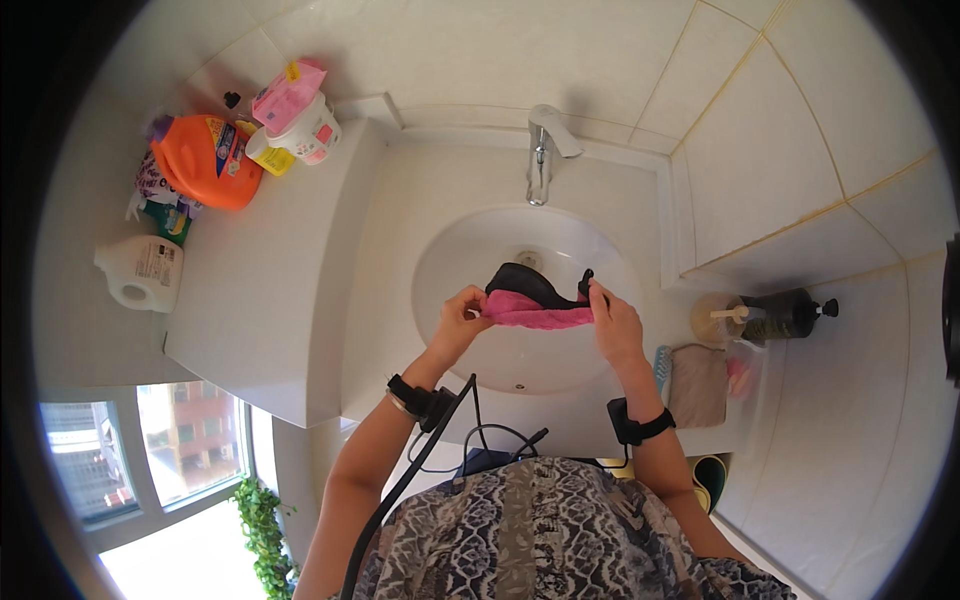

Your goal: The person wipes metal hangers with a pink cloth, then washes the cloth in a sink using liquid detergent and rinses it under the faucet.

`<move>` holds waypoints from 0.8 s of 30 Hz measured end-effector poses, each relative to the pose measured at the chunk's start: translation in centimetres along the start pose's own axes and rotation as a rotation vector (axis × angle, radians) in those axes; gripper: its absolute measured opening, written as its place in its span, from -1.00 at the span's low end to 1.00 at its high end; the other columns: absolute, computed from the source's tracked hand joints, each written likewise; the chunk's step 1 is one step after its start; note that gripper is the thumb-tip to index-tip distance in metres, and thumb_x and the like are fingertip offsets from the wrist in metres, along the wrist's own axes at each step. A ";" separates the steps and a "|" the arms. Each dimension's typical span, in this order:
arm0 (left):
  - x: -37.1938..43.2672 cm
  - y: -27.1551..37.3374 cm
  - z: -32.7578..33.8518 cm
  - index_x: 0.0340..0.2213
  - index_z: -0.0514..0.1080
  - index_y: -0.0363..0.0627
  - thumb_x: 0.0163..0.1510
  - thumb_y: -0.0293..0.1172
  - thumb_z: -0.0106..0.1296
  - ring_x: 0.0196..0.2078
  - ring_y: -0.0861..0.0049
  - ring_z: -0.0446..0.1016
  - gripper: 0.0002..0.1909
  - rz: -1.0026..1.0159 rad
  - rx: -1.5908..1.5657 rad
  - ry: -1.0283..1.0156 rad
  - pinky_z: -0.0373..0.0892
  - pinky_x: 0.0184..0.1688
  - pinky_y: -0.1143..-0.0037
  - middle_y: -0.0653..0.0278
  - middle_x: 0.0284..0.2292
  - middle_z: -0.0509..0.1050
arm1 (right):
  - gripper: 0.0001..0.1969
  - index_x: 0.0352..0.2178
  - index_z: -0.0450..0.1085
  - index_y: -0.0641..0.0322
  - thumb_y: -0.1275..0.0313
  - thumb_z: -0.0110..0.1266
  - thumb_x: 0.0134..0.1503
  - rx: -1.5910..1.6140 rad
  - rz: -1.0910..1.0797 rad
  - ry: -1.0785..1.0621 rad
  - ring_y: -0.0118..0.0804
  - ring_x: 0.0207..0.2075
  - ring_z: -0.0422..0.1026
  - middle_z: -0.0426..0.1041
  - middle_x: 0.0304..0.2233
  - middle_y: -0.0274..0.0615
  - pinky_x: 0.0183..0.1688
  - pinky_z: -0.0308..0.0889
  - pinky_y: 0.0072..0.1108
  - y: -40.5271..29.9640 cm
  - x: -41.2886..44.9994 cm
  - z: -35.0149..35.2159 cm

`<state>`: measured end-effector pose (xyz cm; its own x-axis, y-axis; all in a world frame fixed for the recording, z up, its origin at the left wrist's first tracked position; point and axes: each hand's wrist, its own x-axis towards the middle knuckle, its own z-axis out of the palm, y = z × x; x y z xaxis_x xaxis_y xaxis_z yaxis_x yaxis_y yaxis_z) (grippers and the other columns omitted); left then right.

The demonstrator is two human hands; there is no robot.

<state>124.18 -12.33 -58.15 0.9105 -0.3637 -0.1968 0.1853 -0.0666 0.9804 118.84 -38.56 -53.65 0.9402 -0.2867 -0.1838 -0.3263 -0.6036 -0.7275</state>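
My left hand point(459, 319) pinches the left end of a pink cloth point(540, 316) above the basin. A black curved item point(523, 283) lies along the cloth's far side; its exact kind cannot be told. It narrows toward my right hand point(616, 319), where a small black loop-like end point(586, 280) sticks up. My right hand grips the right end of the cloth and the black item together. Below them is a white oval washbasin point(480, 360), its drain point(529, 259) partly behind the black item.
A chrome faucet point(538, 165) stands beyond the basin. On the left ledge point(262, 277) are an orange detergent jug point(214, 161), a white jug point(146, 274) and a white tub point(311, 135). Pump bottles point(784, 313), a brown cloth point(697, 386) and a blue brush point(661, 366) sit right. Black cables point(420, 457) hang before me.
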 end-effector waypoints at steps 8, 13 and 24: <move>-1.3 2.7 -3.1 -0.43 0.31 -0.13 -0.24 -0.63 0.20 -0.43 0.71 0.32 -0.69 0.141 0.412 0.197 0.26 -0.33 0.63 0.45 -0.51 0.36 | -0.56 -0.05 0.36 0.18 0.15 -0.30 0.25 0.352 -0.094 0.227 -0.27 -0.07 0.38 0.43 -0.10 -0.11 -0.01 0.20 -0.56 0.4 1.4 -3.5; -2.0 5.6 -4.0 -0.42 0.30 -0.10 -0.20 -0.71 0.14 -0.37 0.69 0.36 -0.69 0.201 0.105 0.213 0.25 -0.28 0.68 0.45 -0.48 0.37 | -0.54 -0.04 0.35 0.24 0.14 -0.32 0.27 0.557 -0.231 0.210 -0.44 -0.11 0.35 0.41 -0.09 -0.22 -0.02 0.18 -0.66 -0.5 1.8 -4.2; -0.7 11.3 -4.7 -0.32 0.30 -0.08 -0.08 -0.77 -0.03 -0.29 0.68 0.37 -0.69 0.207 -0.340 0.091 0.28 -0.21 0.67 0.42 -0.36 0.40 | -0.65 -0.01 0.29 0.29 0.37 -0.11 0.21 1.182 -0.180 0.033 -0.58 -0.25 0.33 0.39 -0.16 -0.29 -0.22 0.24 -0.73 0.9 3.4 -4.6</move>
<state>127.38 -8.43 -46.94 0.9677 -0.2519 -0.0100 0.0921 0.3161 0.9442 121.26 -43.53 -51.88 0.9547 -0.2973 -0.0123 0.1180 0.4162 -0.9016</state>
